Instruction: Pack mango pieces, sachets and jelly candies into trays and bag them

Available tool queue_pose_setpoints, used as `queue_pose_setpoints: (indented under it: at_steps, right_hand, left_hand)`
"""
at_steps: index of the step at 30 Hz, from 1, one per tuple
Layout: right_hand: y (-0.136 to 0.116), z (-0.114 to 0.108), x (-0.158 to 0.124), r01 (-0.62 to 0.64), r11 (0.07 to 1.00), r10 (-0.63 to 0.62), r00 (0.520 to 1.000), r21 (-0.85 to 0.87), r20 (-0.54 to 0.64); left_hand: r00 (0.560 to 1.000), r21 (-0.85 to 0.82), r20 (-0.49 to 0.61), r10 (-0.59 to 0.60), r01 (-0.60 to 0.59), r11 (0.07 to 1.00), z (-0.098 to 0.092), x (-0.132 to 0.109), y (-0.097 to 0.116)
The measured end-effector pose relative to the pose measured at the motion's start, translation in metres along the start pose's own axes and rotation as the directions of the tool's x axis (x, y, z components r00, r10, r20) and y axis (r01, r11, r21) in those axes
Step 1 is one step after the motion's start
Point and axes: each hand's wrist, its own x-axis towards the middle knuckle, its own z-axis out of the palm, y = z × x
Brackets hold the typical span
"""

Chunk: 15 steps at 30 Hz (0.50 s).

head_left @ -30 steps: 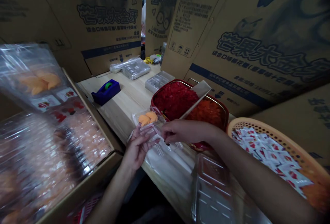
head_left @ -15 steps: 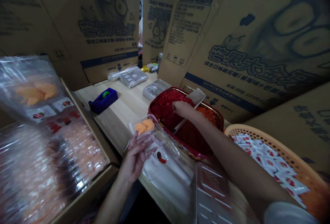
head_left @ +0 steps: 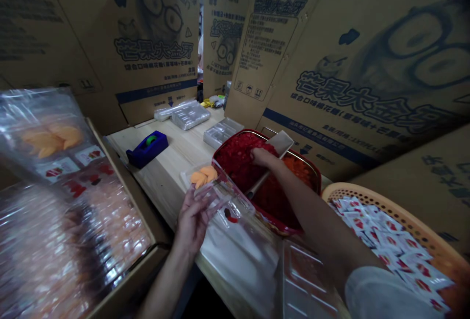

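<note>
The person's left hand (head_left: pixel 191 223) stands near the front edge of the worktop (head_left: pixel 165 172), its fingers spread and curled around the side of a clear plastic tray (head_left: pixel 235 206), which it holds tilted just above the wood. Two orange pieces (head_left: pixel 204 177) lie together in the far end of the tray, and a small red dab (head_left: pixel 229 216) sits nearer the middle. The right hand (head_left: pixel 262 157) reaches into a red tub (head_left: pixel 306 172) just beside the tray, its fingers pressed together on a heap of red bits (head_left: pixel 238 155). The fingertips are buried, so I can't tell whether they are pinching anything. Orange bits (head_left: pixel 299 171) fill the far side of the tub, and a pale scoop (head_left: pixel 281 142) leans across it.

What is in hand right now is that reach into the red, with the left hand keeping the tray close. A blue tape dispenser (head_left: pixel 147 150) sits further along the worktop. To the right, an orange basket (head_left: pixel 385 206) holds white sachets (head_left: pixel 385 240), and printed cartons (head_left: pixel 154 49) stand behind everything.
</note>
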Motion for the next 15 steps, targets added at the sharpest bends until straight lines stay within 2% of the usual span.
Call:
queue_pose_setpoints:
  at_steps: [6,10,12,15]
  right_hand:
    - [0.001,-0.020,-0.020,-0.024,0.983,0.066,0.972,0.181,-0.225]
    - [-0.010,-0.035,-0.054,0.058,0.943,0.015,0.976,0.328,-0.218]
    - [-0.021,-0.038,-0.076,0.134,0.861,-0.070,0.987,0.490,-0.147]
    - [-0.040,-0.035,-0.105,0.157,0.627,-0.240,0.971,0.763,-0.002]
  left_hand:
    - [0.993,-0.003,-0.082,0.091,-0.091,0.996,0.003,0.012,-0.003]
    - [0.987,-0.008,-0.115,0.113,-0.115,0.993,0.005,0.017,-0.003]
    - [0.988,-0.005,-0.105,0.115,-0.116,0.993,0.005,0.020,-0.004]
    - [0.987,0.011,-0.090,0.130,-0.129,0.992,0.007,0.021,-0.003]
